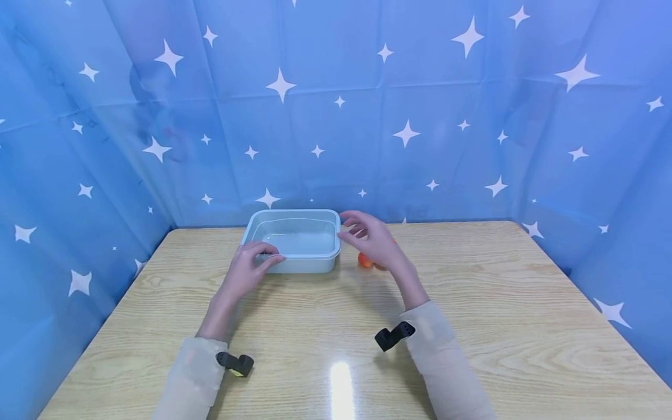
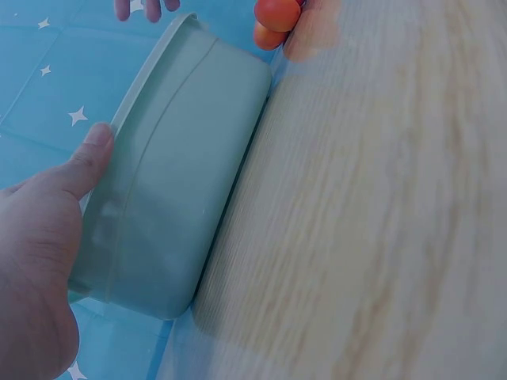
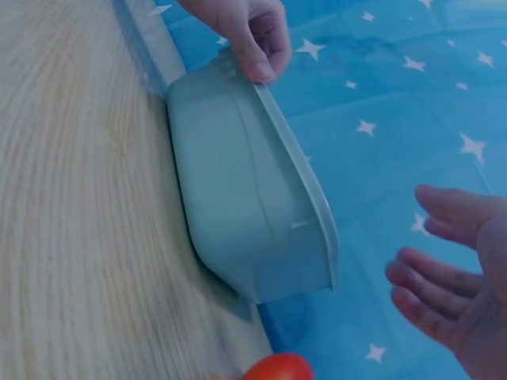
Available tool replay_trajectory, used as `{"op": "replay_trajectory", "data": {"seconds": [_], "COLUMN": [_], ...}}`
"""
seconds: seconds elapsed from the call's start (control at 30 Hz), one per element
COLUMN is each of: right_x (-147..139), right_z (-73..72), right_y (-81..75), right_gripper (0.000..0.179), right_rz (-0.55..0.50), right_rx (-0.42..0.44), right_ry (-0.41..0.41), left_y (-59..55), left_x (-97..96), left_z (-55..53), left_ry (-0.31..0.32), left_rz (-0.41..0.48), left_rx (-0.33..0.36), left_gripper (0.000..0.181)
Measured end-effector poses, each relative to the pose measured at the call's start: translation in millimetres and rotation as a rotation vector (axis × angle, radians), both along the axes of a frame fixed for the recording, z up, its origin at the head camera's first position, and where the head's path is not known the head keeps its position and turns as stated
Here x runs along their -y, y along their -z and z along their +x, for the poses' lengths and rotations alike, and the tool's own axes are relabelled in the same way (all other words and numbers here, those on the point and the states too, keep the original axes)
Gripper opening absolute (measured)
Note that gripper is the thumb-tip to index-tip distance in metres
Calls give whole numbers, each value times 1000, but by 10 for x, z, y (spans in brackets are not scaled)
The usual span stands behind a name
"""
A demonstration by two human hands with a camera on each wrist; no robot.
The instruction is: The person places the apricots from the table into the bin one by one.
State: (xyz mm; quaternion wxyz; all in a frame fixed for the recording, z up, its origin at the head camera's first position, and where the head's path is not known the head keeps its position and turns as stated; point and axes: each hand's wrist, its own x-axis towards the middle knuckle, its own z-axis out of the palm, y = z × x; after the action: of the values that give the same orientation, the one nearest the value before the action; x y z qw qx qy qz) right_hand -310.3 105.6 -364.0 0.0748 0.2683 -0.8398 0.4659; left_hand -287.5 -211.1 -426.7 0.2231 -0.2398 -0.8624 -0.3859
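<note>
A light blue-green plastic basin [image 1: 310, 266] stands upright at the far side of the table, and no contents show in it. My left hand [image 1: 250, 269] pinches its rim at the near left corner; in the left wrist view the thumb [image 2: 97, 142] lies along the outer edge. Beside the basin's right rim is my right hand [image 1: 374, 238], its fingers loosely bent and holding nothing. The right wrist view shows a gap between that hand [image 3: 455, 277] and the basin [image 3: 230, 174]. Orange-red round fruits [image 1: 365, 261] sit on the table, partly hidden by my right hand.
The wood-grain table [image 1: 294, 332] extends in front and to both sides of the basin. Close behind its far edge hangs a blue curtain [image 1: 357, 105] with white stars, also enclosing the sides. A black wrist camera [image 1: 395, 336] is strapped over each sleeve.
</note>
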Motion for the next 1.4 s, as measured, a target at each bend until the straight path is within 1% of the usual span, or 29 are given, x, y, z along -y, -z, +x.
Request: {"op": "replay_trajectory", "data": {"seconds": [0.2,0.27,0.3,0.5,0.53,0.8,0.93,1.07,1.17,1.23,1.4], "right_x": [-126,-171,-183,-338,-376,-550,-627,-711,-761,-785,-833], "right_z": [-6,-18,14,-13,-52,-89,-108,-144,-168,-174,-177], "right_y": [-33,-33,-67,-49,-8,55,90,167,224,255,325], "right_gripper": [45,45,44,46,47,52,53,54,56,57,57], "right_rz": [-7,-23,-28,-37,-33,1,21,51,71,75,83], "right_rx": [-3,7,17,57,59,98,100,98,123,157,219], "right_ry": [34,40,45,74,79,115,138,148,161,172,191], "left_y": [-12,-16,-16,-25,-29,-28,-27,-26,-28,-25,-27], "left_x": [2,2,2,4,4,0,2,7,8,10,10], "left_z": [11,15,15,6,6,2,5,9,10,8,4], "left_ry": [2,-1,-1,-3,-3,4,9,10,10,8,6], "left_rz": [-1,0,0,0,0,-2,2,1,2,2,3], "left_rx": [6,11,13,24,23,8,-3,-14,-18,-18,-3], "left_gripper": [10,11,11,11,11,10,9,8,9,9,9]}}
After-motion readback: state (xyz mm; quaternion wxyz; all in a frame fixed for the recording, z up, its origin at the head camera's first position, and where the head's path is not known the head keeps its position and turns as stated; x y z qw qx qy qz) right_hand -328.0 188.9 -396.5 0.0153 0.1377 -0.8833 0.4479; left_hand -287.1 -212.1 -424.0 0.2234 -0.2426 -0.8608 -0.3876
